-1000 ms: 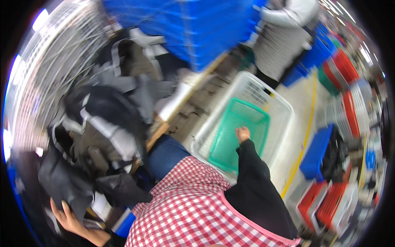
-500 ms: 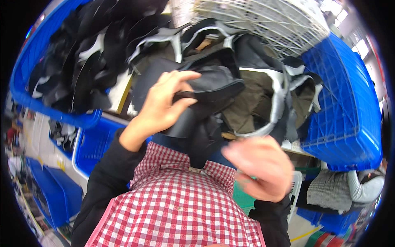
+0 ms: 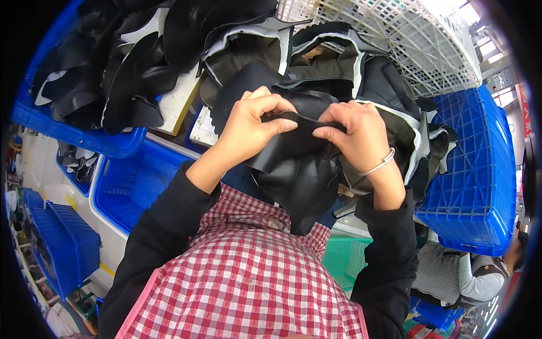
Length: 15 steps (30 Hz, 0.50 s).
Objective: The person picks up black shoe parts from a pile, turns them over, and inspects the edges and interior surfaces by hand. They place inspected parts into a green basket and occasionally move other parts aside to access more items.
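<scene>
Right hand (image 3: 357, 133) now up off its open mid-air spot and pinching, with left hand (image 3: 252, 121), the top edge of floppy black leather cut piece (image 3: 299, 175), stretched between both, dangling below, ready for checking.

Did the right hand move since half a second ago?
Yes. The right hand went up from low over the checked apron to pinch the black piece, level with the left hand.

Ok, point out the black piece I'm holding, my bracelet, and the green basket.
black piece (image 3: 293, 169), head view, its hanging middle.
bracelet (image 3: 379, 165), head view, band across the wrist.
green basket (image 3: 345, 261), head view, its mesh wall.
</scene>
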### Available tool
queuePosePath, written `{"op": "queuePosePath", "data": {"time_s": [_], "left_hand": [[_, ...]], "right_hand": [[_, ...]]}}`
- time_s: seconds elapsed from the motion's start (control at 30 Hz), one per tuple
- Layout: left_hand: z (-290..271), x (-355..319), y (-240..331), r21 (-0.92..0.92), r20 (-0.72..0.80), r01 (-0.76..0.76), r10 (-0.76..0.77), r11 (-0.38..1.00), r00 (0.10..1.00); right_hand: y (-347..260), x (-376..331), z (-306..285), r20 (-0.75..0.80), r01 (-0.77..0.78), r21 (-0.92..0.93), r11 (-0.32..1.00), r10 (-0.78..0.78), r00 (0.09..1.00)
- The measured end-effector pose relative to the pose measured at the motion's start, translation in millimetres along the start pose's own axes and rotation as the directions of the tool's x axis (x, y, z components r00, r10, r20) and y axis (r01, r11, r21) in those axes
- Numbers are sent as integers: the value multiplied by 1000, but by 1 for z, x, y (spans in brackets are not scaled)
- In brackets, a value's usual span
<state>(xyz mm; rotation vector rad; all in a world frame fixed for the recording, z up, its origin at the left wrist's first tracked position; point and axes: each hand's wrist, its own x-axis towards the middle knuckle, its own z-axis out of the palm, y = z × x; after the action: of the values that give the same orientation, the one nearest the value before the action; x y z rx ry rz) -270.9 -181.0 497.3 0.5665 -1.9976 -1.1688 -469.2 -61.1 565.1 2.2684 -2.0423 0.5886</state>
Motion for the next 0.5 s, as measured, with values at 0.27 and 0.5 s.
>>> {"op": "queuePosePath", "data": {"time_s": [0.27, 0.5], "left_hand": [[0, -5, -62, 85, -236, -209, 224, 974, 946], [9, -28, -64, -57, -322, -79, 56, 995, 945]], "right_hand": [[0, 26, 35, 76, -12, -159, 987, 25, 997], [-33, 42, 42, 231, 171, -399, 901, -81, 969]]}}
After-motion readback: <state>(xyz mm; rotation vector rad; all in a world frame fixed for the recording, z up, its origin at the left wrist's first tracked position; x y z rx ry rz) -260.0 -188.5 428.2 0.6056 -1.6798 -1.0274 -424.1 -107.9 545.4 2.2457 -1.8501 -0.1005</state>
